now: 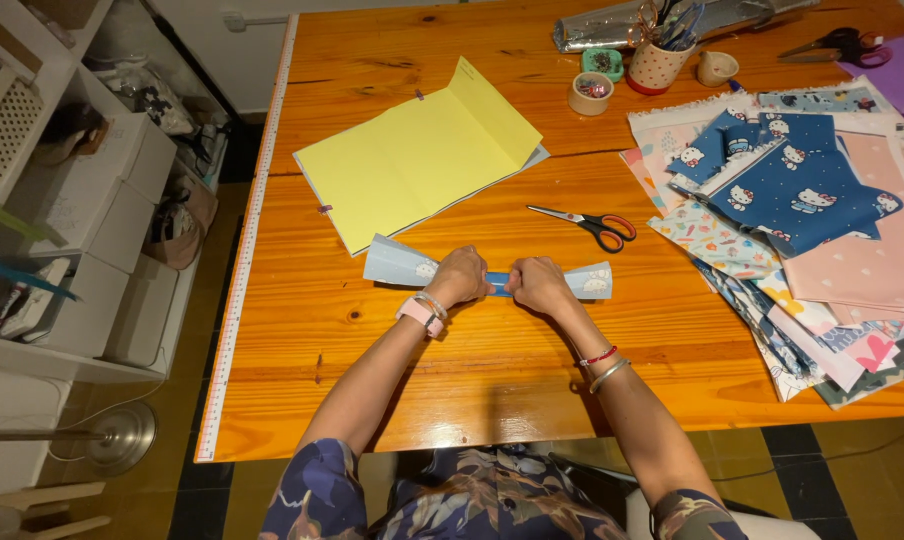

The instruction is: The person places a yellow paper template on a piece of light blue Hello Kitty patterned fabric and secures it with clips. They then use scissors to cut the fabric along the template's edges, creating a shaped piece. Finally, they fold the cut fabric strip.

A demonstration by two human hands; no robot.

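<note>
Though light and limp, the blue fabric strip, below the yellow paper, bunches easily; my left hand and right hand pinch its gathered middle.

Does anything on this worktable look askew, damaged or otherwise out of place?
Nothing looks damaged or spilled. The left hand and right hand pinch the light blue fabric strip together at its middle. The fabric pile at right is loosely fanned and overhangs the table edge slightly. The scissors lie closed.
</note>
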